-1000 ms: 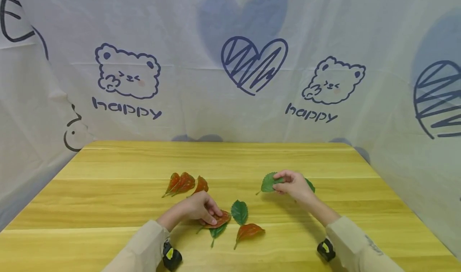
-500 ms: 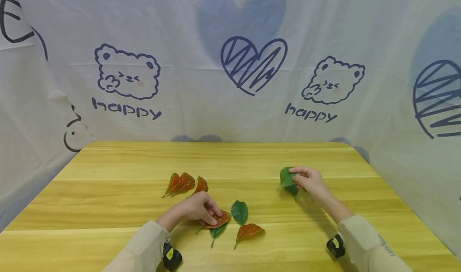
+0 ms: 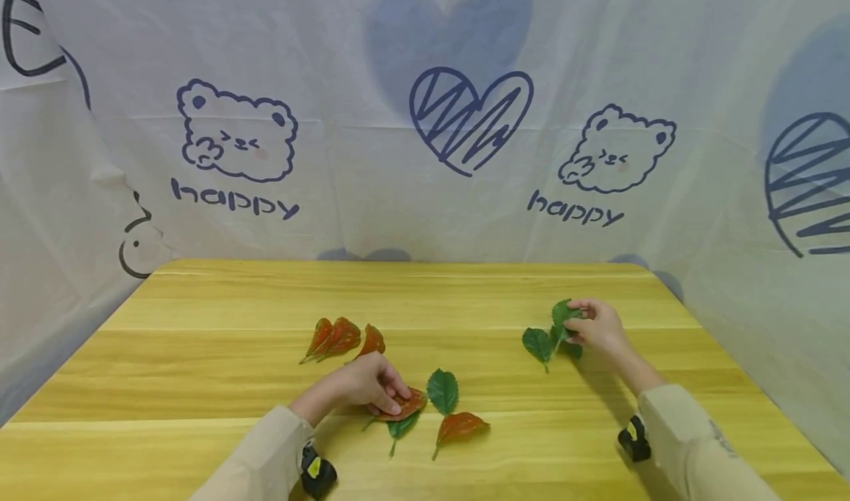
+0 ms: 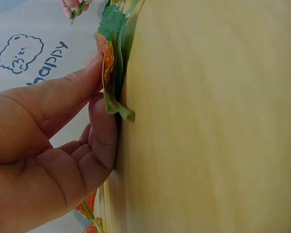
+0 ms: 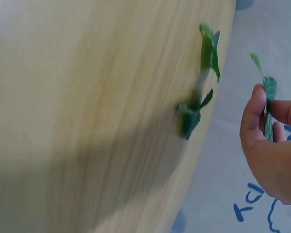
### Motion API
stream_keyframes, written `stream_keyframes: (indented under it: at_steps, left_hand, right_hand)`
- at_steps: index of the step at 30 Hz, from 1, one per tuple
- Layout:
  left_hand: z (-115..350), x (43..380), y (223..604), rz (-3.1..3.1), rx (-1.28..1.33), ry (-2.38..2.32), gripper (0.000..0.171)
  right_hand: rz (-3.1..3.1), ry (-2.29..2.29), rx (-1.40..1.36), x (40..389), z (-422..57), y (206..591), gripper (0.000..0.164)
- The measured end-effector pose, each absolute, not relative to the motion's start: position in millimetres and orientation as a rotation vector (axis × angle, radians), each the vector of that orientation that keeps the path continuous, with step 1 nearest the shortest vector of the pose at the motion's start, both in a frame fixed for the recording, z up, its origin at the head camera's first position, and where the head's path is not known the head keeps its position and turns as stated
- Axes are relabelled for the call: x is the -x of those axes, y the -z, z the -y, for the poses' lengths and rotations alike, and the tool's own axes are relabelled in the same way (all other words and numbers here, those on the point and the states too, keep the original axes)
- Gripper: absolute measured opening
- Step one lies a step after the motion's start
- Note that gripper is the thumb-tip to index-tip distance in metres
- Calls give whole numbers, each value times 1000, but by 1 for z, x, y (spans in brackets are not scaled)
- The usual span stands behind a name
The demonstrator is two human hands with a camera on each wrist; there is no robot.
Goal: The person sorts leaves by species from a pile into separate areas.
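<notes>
My left hand (image 3: 361,380) pinches a red leaf (image 3: 406,405) between thumb and fingers, low over the table; a green leaf (image 3: 401,425) lies partly beneath it. In the left wrist view the thumb presses on the red leaf (image 4: 106,60). At the right, my right hand (image 3: 599,327) pinches a green leaf (image 3: 563,313) by its edge. The right wrist view has this leaf (image 5: 268,92) held up off the table between thumb and fingers. Under and beside it lie a green leaf (image 3: 536,344) and another green leaf (image 3: 571,350), partly hidden.
Several red leaves (image 3: 339,337) lie in a group at the left. A green leaf (image 3: 442,391) and a red leaf (image 3: 461,427) lie in the middle of the wooden table (image 3: 265,457). A printed cloth (image 3: 372,191) hangs behind.
My right hand has moved to the right and slightly back with its green leaf, above the green leaves there, one of which has come into view. My left hand has stayed in place.
</notes>
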State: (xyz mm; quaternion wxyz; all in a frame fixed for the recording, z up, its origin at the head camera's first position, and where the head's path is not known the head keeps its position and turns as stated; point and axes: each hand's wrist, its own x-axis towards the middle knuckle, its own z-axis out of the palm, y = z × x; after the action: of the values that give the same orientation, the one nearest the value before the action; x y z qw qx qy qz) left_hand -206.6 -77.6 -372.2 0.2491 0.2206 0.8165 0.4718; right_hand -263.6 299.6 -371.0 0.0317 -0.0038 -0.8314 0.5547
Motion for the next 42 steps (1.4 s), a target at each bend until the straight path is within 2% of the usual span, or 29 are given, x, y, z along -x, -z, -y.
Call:
stream_keyframes:
  at_steps: [8, 21, 42]
  left_hand:
    - [78, 208, 373, -2227, -592, -1290, 16]
    - [78, 207, 372, -2230, -601, -1280, 16]
    - [78, 207, 373, -2234, -592, -1278, 15]
  right_hand:
    - [2624, -1516, 99, 255, -304, 351, 32]
    - [2802, -1272, 175, 259, -323, 358, 20]
    - [2993, -1109, 133, 254, -329, 367, 22]
